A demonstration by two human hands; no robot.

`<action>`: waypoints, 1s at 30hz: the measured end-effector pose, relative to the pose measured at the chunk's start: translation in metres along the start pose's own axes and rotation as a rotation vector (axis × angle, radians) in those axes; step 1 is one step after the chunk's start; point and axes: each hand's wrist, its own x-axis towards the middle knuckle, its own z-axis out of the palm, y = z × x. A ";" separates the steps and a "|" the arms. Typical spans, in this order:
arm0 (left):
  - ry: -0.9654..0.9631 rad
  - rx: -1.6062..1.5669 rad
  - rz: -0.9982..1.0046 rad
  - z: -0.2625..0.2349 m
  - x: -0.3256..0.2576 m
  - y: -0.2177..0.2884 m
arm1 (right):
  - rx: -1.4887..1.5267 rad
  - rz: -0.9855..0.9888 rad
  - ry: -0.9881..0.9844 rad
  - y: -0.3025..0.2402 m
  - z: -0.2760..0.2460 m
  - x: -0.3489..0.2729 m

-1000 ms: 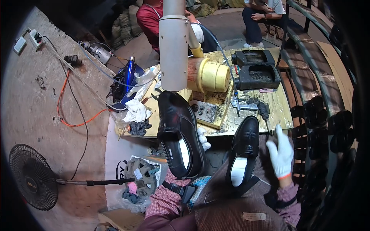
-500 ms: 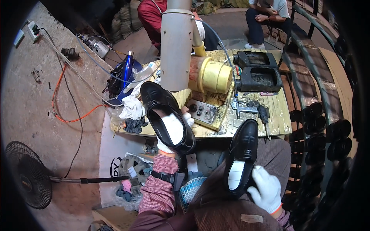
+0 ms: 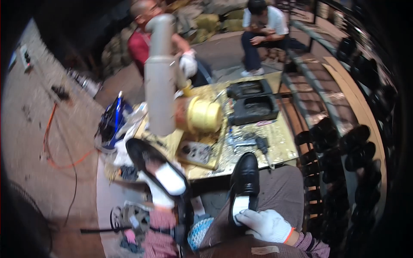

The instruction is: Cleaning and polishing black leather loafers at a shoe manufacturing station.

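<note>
A black leather loafer (image 3: 142,152) with a white insole is held up by my left hand (image 3: 160,195) in a white glove. That shoe hides most of the left fingers. A second black loafer (image 3: 247,172) lies across my thigh, toe pointing away, a white insole showing in its opening. My right hand (image 3: 269,225), also white-gloved, grips this shoe at the heel, with its fingertips over the rim by the insole. The picture is somewhat blurred.
On the wooden table (image 3: 279,142) are a yellow cylindrical machine (image 3: 204,114), a control box (image 3: 195,152), black cut-open containers (image 3: 256,109) and a spray gun (image 3: 243,142). A grey pipe (image 3: 159,94) rises ahead. Shoe racks (image 3: 344,142) stand right; two people sit beyond.
My right hand has moved left onto the heel of the loafer on my thigh. The other loafer has tilted in my left hand. The whole view has shifted, showing more of the people beyond.
</note>
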 end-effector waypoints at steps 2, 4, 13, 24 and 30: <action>-0.018 0.101 -0.202 -0.004 -0.051 -0.018 | -0.011 -0.031 0.018 0.001 0.006 0.006; 0.148 0.467 -0.277 -0.010 -0.085 -0.041 | -0.029 -0.102 0.126 0.015 0.035 -0.004; 0.090 0.450 -0.700 -0.017 -0.079 -0.090 | 0.477 -0.199 0.433 0.011 -0.044 -0.064; -0.017 0.661 -0.968 0.014 -0.029 -0.145 | 0.290 -0.526 0.602 -0.001 -0.007 -0.045; -0.025 0.696 -0.938 0.024 -0.028 -0.171 | 0.175 -0.437 0.699 0.005 -0.021 -0.055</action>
